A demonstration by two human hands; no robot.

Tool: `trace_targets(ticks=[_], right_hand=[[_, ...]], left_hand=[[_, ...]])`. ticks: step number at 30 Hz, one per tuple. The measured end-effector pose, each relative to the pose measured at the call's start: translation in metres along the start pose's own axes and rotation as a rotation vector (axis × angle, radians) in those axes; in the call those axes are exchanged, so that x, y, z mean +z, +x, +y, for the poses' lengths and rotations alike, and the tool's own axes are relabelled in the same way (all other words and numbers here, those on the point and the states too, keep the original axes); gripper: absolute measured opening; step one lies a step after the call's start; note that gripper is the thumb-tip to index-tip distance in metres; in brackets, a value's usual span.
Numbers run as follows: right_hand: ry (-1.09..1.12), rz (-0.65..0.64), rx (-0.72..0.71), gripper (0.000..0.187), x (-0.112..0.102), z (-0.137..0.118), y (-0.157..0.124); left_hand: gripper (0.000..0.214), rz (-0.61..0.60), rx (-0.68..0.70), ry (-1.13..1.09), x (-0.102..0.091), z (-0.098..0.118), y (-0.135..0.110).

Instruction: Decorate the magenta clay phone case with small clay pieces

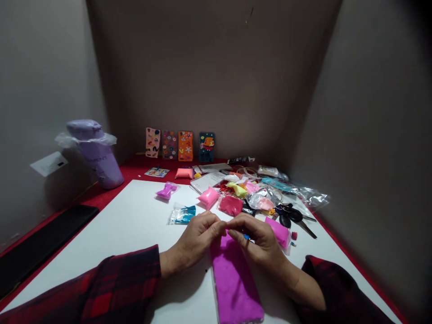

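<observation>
A flat magenta slab (234, 281), its surface like smooth soft clay with a pale lower edge, lies on the white board in front of me. Over its far end, the fingertips of my left hand (197, 236) and my right hand (261, 238) meet in a pinch. Whatever is between them is too small or hidden to make out. A small blue piece (247, 236) shows under my right fingers. Left of my left hand is a clear packet of teal clay (185, 215). Beside my right hand lies a magenta clay packet (278, 231).
Black-handled scissors (295, 216) lie to the right. A heap of clay packets, including a red one (231, 205) and a pink one (208, 197), spreads behind my hands. Several decorated phone cases (185, 146) lean on the back wall. A purple tumbler (101, 157) stands left.
</observation>
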State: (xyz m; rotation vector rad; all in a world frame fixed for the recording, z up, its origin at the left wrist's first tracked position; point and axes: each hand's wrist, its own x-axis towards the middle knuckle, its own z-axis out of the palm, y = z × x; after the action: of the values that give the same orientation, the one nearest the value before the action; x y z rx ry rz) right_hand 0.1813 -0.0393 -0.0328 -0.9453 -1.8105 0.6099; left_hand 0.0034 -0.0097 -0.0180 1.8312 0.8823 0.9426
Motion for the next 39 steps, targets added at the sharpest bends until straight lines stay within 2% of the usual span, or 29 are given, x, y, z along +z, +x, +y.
trace_targets(ticks=[13,19,25,30,39], right_hand=[[0.058,0.007,0.050,0.003,0.0005,0.0020,-0.0009],[0.082,0.003,0.085,0.005,-0.0006,-0.0006,0.0007],[0.061,0.022,0.041,0.003,-0.0006,0.0003,-0.0003],[0.046,-0.004,0.033,0.004,-0.0004,0.0015,-0.0017],[0.075,0.020,0.061,0.004,-0.0002,0.0000,-0.0008]], left_hand=[[0.038,-0.020,-0.018,0.016,-0.0010,0.0019,-0.0009],[0.034,-0.017,-0.051,-0.081,-0.0009,0.0034,-0.0010],[0.034,-0.051,-0.113,-0.171,-0.0016,0.0056,0.0000],[0.035,-0.014,-0.082,-0.112,-0.0007,0.0073,0.0008],[0.029,-0.017,-0.084,-0.187,-0.0010,0.0047,-0.0002]])
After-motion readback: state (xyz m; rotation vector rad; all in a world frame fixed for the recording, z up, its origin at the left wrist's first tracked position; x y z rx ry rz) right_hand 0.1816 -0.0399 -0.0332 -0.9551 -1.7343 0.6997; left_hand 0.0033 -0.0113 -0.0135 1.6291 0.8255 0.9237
